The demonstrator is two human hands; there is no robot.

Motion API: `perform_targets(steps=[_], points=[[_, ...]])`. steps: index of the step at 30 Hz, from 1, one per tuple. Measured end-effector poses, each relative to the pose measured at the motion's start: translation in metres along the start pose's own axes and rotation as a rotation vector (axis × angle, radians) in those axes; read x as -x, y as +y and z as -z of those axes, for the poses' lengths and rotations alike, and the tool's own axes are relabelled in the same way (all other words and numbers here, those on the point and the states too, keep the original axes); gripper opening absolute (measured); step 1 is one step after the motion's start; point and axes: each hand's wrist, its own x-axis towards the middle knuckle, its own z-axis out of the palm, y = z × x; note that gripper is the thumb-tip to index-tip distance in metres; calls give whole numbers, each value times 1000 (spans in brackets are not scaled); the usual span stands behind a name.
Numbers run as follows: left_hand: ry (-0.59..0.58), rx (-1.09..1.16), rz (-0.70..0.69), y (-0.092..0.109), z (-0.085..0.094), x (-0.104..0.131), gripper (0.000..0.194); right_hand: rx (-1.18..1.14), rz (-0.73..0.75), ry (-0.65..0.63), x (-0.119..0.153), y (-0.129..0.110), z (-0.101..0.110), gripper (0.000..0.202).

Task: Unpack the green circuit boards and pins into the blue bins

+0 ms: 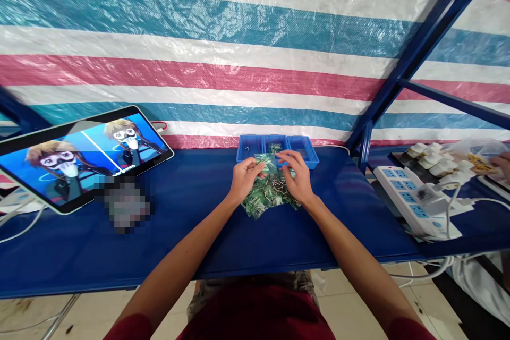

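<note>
My left hand [244, 178] pinches the left edge of a small greenish clear packet [266, 161] between thumb and fingers. My right hand [298, 176] hovers beside the packet's right edge, its fingers bent and apart; whether a fingertip touches the packet I cannot tell. Under both hands lies a pile of small green-tinted packets [257, 202] with thin metal pieces, perhaps screws, showing among them. Just behind the hands stands a blue tray with three compartments [314, 160]. A few small pieces lie in its left compartment and greenish packets in the middle one.
On the blue table [191, 186], a tablet [87, 156] leans at the left, near a blurred-out patch. To the right stand a white power strip [410, 199] with cables and several white-topped containers [434, 159]. Another person's hand [502, 163] shows at the far right. Blue frame bars [402, 74] slant behind.
</note>
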Motion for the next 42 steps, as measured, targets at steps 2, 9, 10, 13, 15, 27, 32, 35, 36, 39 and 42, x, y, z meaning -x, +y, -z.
perform_targets(steps=[2,9,10,13,15,27,32,35,36,39,42], points=[[-32,0,13,4,1,0,38,46,80,-31,-1,1,1,27],[-22,-38,33,2,4,-3,50,65,54,-60,1,8,-4,18],[12,-54,4,1,6,-3,50,76,23,-51,1,9,-5,18],[-54,-95,-80,0,10,-3,43,67,-67,-41,2,11,-5,18],[-132,-138,-100,-1,12,-3,40,9,-116,-42,3,11,-5,17],[-98,67,-19,5,6,-2,36,6,41,-82,-1,3,2,28],[-156,-19,-35,5,7,0,37,49,74,-93,-1,4,0,18],[-211,-119,-122,4,9,0,44,53,-28,-69,0,5,-2,17],[-208,-165,-158,3,10,-1,42,59,-60,-51,0,5,-2,18],[-143,-267,-233,0,9,-1,34,56,-115,3,0,5,-2,19],[-143,-238,-181,-2,7,0,31,39,-163,-14,2,1,-2,19]])
